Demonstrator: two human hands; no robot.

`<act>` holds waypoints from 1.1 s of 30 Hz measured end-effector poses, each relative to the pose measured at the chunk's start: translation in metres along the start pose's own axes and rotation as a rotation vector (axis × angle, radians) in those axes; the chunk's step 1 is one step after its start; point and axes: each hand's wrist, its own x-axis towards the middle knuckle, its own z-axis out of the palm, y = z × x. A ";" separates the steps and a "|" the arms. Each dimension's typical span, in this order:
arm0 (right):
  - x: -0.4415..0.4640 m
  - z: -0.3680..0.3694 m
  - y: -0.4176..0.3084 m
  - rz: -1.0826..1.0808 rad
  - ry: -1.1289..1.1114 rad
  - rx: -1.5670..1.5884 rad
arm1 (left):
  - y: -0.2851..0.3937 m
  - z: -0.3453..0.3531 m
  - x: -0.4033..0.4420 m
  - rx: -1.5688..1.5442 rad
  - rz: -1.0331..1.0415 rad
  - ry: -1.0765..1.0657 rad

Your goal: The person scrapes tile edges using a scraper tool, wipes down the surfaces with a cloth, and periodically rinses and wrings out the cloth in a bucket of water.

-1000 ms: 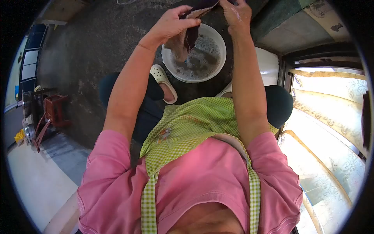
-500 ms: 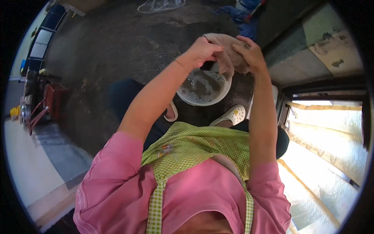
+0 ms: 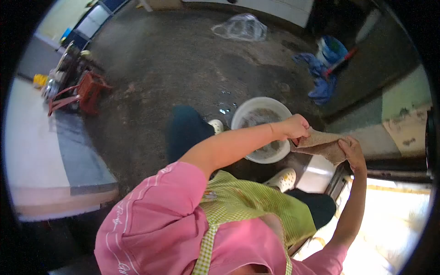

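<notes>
A light brown cloth (image 3: 323, 144) is stretched between my two hands, to the right of a white bucket (image 3: 237, 120). Closed around its left end is my left hand (image 3: 294, 127), near the bucket's right rim. My right hand (image 3: 353, 152) grips the cloth's right end, fingers bent over its edge. Murky water with foam (image 3: 259, 118) shows inside the bucket, partly hidden by my left forearm. A small dark part of the cloth shows beside my left fingers.
A clear plastic bag (image 3: 245, 28) lies on the dark floor (image 3: 174, 68). Blue cloth (image 3: 322, 82) and a blue-and-white bucket (image 3: 331, 49) with a red-handled tool are at the upper right. A red stool (image 3: 87, 93) stands left. White shoes (image 3: 283, 179) flank the bucket.
Both hands have moved right with the cloth, from above the bucket to beside it, and now spread it wider. The view has turned, showing more of the floor ahead.
</notes>
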 end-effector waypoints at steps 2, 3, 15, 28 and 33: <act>-0.037 -0.009 0.009 0.128 0.098 -0.143 | -0.013 0.025 0.002 -0.130 -0.072 -0.148; -0.048 -0.017 0.024 0.227 0.134 -0.255 | -0.013 0.027 0.007 -0.044 -0.107 -0.178; -0.014 0.171 0.316 0.530 0.223 -0.366 | -0.050 -0.034 -0.001 1.608 0.506 0.238; 0.048 0.223 0.282 -0.042 0.376 -0.699 | -0.069 -0.032 0.054 1.463 -0.035 0.090; 0.014 0.169 0.384 0.319 0.512 -0.995 | -0.062 -0.026 0.057 1.466 -0.122 0.125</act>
